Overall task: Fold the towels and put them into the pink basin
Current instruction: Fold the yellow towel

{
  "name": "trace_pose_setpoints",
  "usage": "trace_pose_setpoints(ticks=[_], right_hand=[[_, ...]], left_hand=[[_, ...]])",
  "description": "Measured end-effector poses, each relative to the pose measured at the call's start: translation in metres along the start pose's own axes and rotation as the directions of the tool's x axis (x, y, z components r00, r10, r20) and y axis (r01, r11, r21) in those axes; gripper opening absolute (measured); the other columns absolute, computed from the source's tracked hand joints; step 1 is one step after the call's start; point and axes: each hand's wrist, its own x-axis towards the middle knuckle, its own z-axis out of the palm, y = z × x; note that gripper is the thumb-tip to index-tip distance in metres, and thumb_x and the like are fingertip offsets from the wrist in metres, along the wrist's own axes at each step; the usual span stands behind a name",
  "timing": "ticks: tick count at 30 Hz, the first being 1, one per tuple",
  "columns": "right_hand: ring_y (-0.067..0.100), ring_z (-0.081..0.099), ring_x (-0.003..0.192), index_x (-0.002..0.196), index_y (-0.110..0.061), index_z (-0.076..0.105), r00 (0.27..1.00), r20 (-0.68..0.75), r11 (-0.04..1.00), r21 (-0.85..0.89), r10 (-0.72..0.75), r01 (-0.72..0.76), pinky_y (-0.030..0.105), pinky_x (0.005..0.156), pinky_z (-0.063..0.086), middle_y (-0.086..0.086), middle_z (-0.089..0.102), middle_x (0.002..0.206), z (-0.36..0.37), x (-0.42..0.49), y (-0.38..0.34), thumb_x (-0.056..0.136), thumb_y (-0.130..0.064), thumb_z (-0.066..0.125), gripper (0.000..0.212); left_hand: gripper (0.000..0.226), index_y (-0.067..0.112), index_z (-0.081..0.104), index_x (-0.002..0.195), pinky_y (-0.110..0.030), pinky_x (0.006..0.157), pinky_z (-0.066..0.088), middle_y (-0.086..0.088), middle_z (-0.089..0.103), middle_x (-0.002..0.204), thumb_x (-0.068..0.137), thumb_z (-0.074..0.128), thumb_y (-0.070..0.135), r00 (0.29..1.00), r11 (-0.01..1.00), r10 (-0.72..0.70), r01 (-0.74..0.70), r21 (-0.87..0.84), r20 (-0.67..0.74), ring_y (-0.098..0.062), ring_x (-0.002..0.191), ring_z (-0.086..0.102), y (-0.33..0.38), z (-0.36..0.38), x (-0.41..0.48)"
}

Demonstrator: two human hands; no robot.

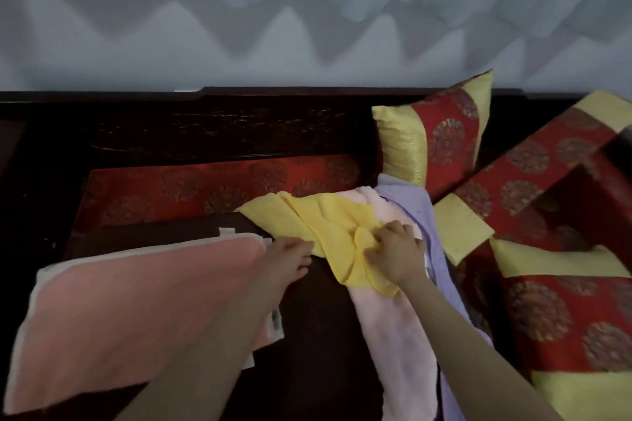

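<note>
Currently: crumpled yellow cloth towel [325, 225]; right hand [396, 253] fingers clench its middle; left hand [289, 258] fingers curl at its edge, hold unclear.

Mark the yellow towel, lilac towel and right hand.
Yellow towel [301, 214]: head view, flat upper part.
Lilac towel [403, 195]: head view, upper end.
Right hand [396, 251]: head view, back of the hand.

Two bare forearms, uncovered from wrist down to the lower edge of view. Bare as well the left hand [290, 258] and the right hand [398, 258], smooth-backed, on narrow wrists. Short fingers [405, 231] with rounded tips; nails too blurred to make out. Broader-looking left forearm, close under the lens; slimmer right forearm, tapering evenly toward the wrist. Plain, even surface along both arms under dim, flat light.
</note>
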Motion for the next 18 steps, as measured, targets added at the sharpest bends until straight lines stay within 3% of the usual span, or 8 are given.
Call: trace_pose_setpoints(ticks=[3,4,6,8,11,14,16,18], right_hand=[[0.023,0.051,0.083,0.087,-0.011,0.058,0.978,-0.138,0.862,0.465,-0.154,0.202,0.036,0.068,0.041,0.001,0.053,0.087,-0.007,-0.023,0.002,0.067,-0.05,0.048,0.045],[0.02,0.049,0.076,0.081,-0.011,0.056,0.957,-0.17,0.803,0.521,-0.235,0.289,0.037,0.064,0.042,-0.001,0.052,0.081,-0.007,-0.035,0.003,0.066,-0.045,0.052,0.037],[0.016,0.047,0.073,0.075,-0.016,0.05,0.909,-0.136,0.777,0.478,-0.395,0.409,0.038,0.061,0.043,-0.005,0.049,0.078,-0.002,-0.064,0.005,0.063,-0.038,0.059,0.026],[0.009,0.048,0.072,0.074,-0.024,0.046,0.884,-0.024,0.792,0.432,-0.467,0.43,0.033,0.061,0.044,-0.011,0.049,0.079,0.008,-0.086,0.014,0.061,-0.042,0.063,0.028],[-0.001,0.046,0.067,0.071,-0.032,0.045,0.927,0.049,0.844,0.432,-0.373,0.317,0.017,0.056,0.034,-0.016,0.049,0.077,0.01,-0.092,0.03,0.062,-0.063,0.066,0.038],[0.005,0.056,0.073,0.073,-0.034,0.055,0.979,-0.095,0.749,0.632,-0.181,0.199,0.014,0.063,0.041,-0.013,0.059,0.079,-0.006,-0.08,0.031,0.061,-0.08,0.058,0.048],[0.007,0.059,0.08,0.073,-0.032,0.061,0.988,-0.126,0.685,0.712,-0.091,0.154,0.013,0.065,0.041,-0.007,0.067,0.081,-0.017,-0.069,0.021,0.071,-0.068,0.062,0.036],[0.006,0.059,0.072,0.068,-0.017,0.068,0.999,-0.006,0.629,0.777,-0.041,0.031,0.021,0.068,0.042,0.003,0.071,0.079,-0.029,-0.056,0.01,0.082,-0.053,0.061,0.039]], left_hand=[[0.044,0.011,0.055,0.114,-0.035,0.098,0.047,-0.007,0.061,0.108,0.08,0.071,0.036,0.981,0.967,-0.181,0.191,-0.165,0.075,-0.022,0.107,0.057,-0.011,0.029,0.022],[0.046,0.013,0.057,0.113,-0.035,0.096,0.047,-0.006,0.062,0.107,0.078,0.073,0.039,0.977,0.961,-0.194,0.207,-0.183,0.087,-0.022,0.106,0.058,-0.014,0.032,0.028],[0.05,0.013,0.059,0.114,-0.036,0.087,0.05,-0.006,0.065,0.106,0.074,0.076,0.036,0.982,0.959,-0.184,0.188,-0.212,0.036,-0.023,0.101,0.06,-0.02,0.037,0.039],[0.054,0.008,0.057,0.12,-0.036,0.079,0.052,-0.009,0.065,0.103,0.073,0.078,0.026,0.984,0.964,-0.172,0.159,-0.212,-0.047,-0.026,0.097,0.061,-0.027,0.04,0.046],[0.048,0.002,0.052,0.125,-0.036,0.079,0.052,-0.01,0.061,0.1,0.081,0.068,0.011,0.984,0.981,-0.144,0.128,-0.145,-0.108,-0.028,0.094,0.059,-0.037,0.039,0.039],[0.047,0.003,0.05,0.129,-0.035,0.079,0.052,-0.009,0.062,0.104,0.084,0.064,0.005,0.995,0.987,-0.07,0.06,-0.152,-0.064,-0.025,0.094,0.06,-0.041,0.033,0.022],[0.049,0.006,0.05,0.129,-0.039,0.087,0.052,-0.009,0.064,0.111,0.083,0.066,0.006,1.0,0.979,0.0,0.0,-0.203,0.0,-0.025,0.099,0.062,-0.035,0.031,0.005],[0.041,0.01,0.056,0.121,-0.041,0.086,0.054,-0.009,0.068,0.11,0.082,0.067,0.005,0.995,0.97,0.079,-0.064,-0.233,0.053,-0.026,0.099,0.065,-0.025,0.033,-0.013]])
